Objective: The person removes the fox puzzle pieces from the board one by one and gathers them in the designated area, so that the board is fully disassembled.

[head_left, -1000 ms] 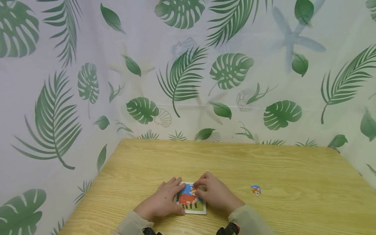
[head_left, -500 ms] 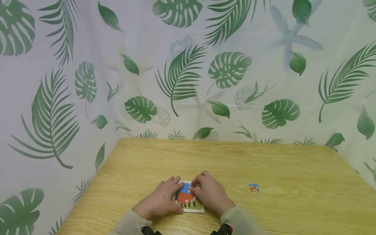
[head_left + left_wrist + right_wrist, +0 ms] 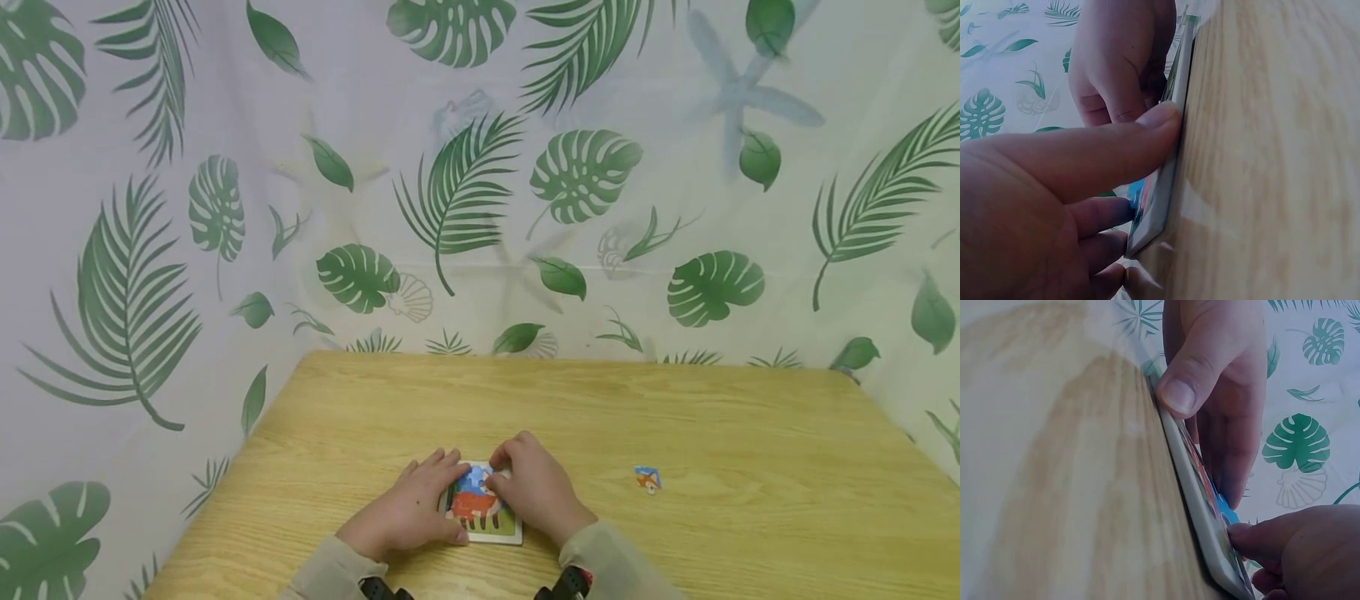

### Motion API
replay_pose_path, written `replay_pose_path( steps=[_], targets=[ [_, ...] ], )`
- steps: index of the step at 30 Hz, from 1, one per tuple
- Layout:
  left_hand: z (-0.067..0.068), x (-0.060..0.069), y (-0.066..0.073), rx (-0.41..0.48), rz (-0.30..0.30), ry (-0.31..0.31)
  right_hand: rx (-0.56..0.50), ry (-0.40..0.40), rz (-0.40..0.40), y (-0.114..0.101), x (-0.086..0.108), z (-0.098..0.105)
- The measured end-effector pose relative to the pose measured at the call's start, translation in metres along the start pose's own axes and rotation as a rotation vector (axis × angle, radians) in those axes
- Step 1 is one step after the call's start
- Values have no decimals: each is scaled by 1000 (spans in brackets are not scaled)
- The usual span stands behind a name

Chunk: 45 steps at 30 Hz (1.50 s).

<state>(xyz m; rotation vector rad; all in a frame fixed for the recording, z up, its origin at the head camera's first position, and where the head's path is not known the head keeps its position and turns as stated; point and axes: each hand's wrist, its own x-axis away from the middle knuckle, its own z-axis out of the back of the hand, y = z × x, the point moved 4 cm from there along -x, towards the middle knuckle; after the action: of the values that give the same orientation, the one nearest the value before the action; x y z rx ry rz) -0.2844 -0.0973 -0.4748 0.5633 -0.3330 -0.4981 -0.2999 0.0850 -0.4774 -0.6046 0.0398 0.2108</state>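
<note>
Together, a left hand (image 3: pixel 416 504) and a right hand (image 3: pixel 542 492) bear on a framed fox puzzle (image 3: pixel 480 508), flat on a wooden desk (image 3: pixel 360 417), slightly left of its middle and well short of the far edge. The left fingers lie apart along the puzzle's left side, thumb at the near left corner. Right thumb and forefinger bend over the far right part; whether they pinch a piece cannot be told. A loose fox-head piece (image 3: pixel 648 479) lies toward the desk's right edge.

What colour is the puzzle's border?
The puzzle's border is white; the head view shows it best.
</note>
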Motion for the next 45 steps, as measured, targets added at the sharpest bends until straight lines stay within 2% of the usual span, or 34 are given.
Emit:
replay_pose_path(
  steps=[8, 22, 32, 39, 45],
  targets=[
    [1, 0, -1, 18, 8, -7, -107, -8, -38, 1, -3, 0],
    [7, 4, 6, 14, -37, -25, -314, -17, -36, 8, -1, 1],
    [5, 3, 5, -8, -15, -8, -384, 4, -67, 11, 0, 6],
    [2, 1, 3, 34, -4, -3, -379, -29, -92, 15, 3, 20],
    [1, 2, 2, 12, -8, -2, -380, -61, -123, 23, 5, 31]
  ],
)
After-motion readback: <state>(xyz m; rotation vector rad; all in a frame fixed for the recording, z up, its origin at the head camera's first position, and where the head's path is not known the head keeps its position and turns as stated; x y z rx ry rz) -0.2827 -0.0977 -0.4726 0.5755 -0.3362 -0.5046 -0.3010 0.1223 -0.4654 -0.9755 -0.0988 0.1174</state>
